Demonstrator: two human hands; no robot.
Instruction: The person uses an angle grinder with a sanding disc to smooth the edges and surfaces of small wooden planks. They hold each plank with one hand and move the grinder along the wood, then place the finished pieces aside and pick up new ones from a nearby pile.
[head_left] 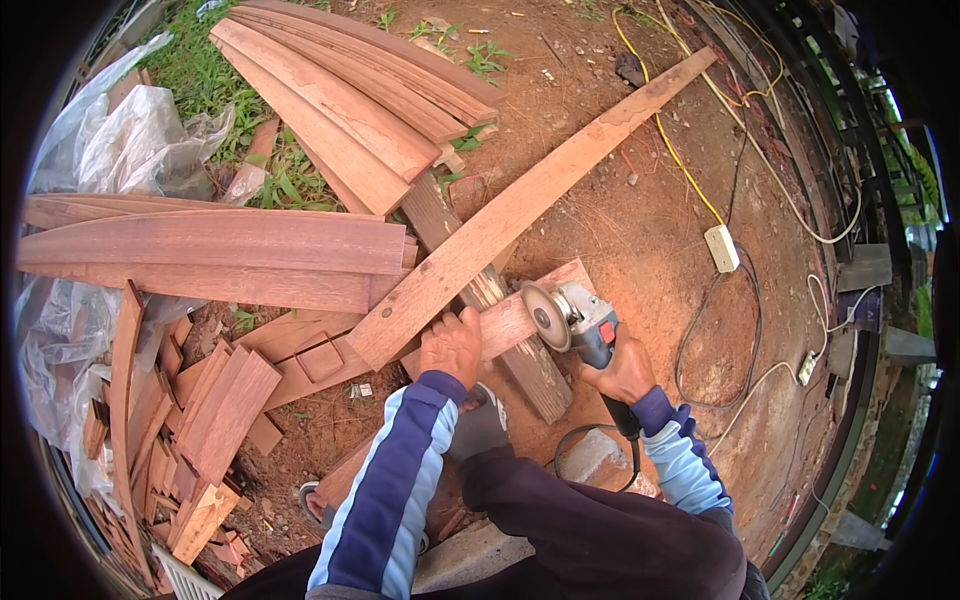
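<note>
My right hand (622,368) is wrapped round the body of an angle grinder (592,338). The grinder's round disc (546,317) stands on edge against or just above a short reddish board (508,325); I cannot tell whether they touch. My left hand (452,345) is closed on this short board, its fingers curled down beside the edge of a long plank (530,212). That plank slants away to the far right. Beneath both pieces runs a rough, weathered timber (530,375). A shoe (482,420) shows beside my left wrist.
Long boards lie stacked at the far left (330,90) and left (220,245). Offcuts (225,410) heap at the lower left, near plastic sheeting (140,135). A yellow cord (680,165) leads to a white socket block (721,248). The grinder's black cable (636,455) loops by a broken block (592,458).
</note>
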